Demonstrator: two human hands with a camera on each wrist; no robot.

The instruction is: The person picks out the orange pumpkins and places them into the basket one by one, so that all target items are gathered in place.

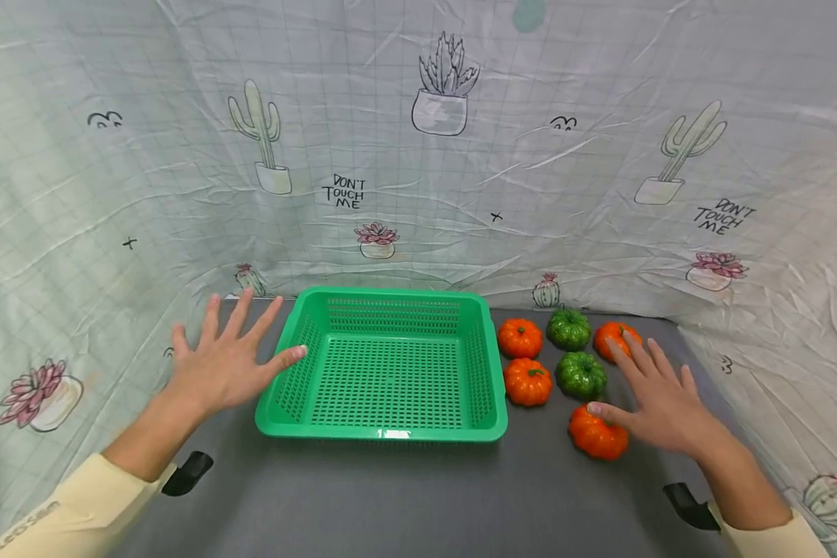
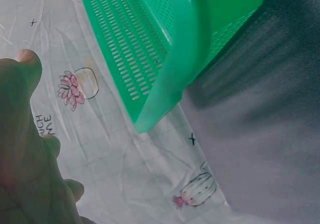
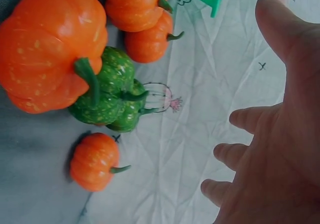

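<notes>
A green plastic basket (image 1: 390, 431) with perforated walls sits in the middle of the grey table, and nothing lies inside it. Beside its left wall my left hand (image 1: 225, 364) hovers with fingers spread, holding nothing. My right hand (image 1: 659, 395) is held over the small pumpkins at the right, fingers straight and apart, its palm bare in the right wrist view. Nearest to it are a front orange pumpkin (image 1: 598, 432) and a back orange pumpkin (image 1: 610, 341), partly covered by its fingers. Two green pumpkins (image 1: 581, 375) and two more orange pumpkins (image 1: 528, 381) stand between it and the basket.
A pale cloth (image 1: 418, 170) printed with cacti hangs behind the table and along both sides. The grey tabletop (image 1: 390, 504) extends in front of the basket. Black straps (image 1: 187, 473) show at both wrists.
</notes>
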